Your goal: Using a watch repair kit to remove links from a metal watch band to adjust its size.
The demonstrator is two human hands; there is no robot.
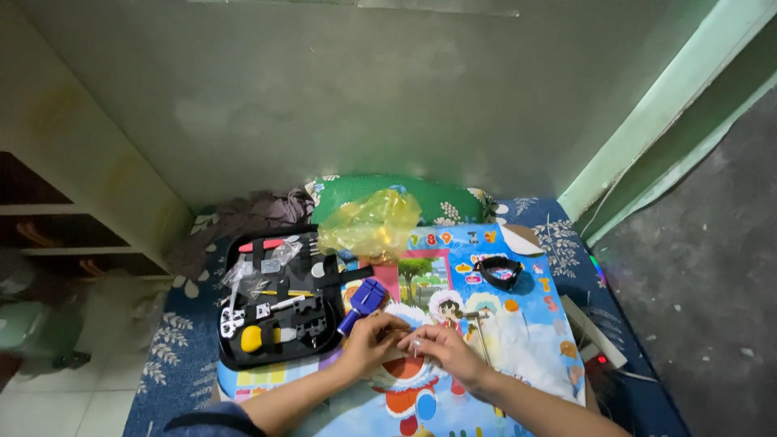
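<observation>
Blue tool (366, 301), black kit case (279, 311), yellow bag (371, 224), floral blue cloth (174, 348).

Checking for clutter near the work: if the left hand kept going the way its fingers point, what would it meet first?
Probably the right hand: the left hand points toward it, fingertips nearly meeting over the colourful mat.

left hand (368, 340): dark blue sleeve at elbow | right hand (445, 350): forearm bare, no sleeve

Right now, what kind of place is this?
Likely a home room used as a makeshift repair spot: a bare painted wall, a blue floral cloth with a cartoon mat, and an open tool kit.
</observation>
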